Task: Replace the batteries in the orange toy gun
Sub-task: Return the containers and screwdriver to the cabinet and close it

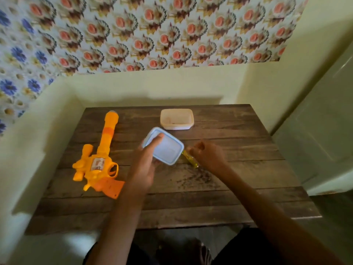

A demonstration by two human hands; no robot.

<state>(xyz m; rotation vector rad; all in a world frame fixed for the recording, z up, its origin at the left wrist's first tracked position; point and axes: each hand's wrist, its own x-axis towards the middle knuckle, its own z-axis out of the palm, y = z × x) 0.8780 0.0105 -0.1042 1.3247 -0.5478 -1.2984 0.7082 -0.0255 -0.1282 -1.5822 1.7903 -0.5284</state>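
Head view: left hand (142, 169) holds a blue-rimmed lid (163, 146), hiding part of the yellow screwdriver (189, 159). Right hand (207, 153) is curled on its handle; the tip is unseen.

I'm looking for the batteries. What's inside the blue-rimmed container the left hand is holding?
Nothing shows in the blue-rimmed container: its visible face looks plain white. The left hand covers its near-left corner, and blur hides detail.

text: none legible; toy gun (99, 161) sticker: too blurred to read
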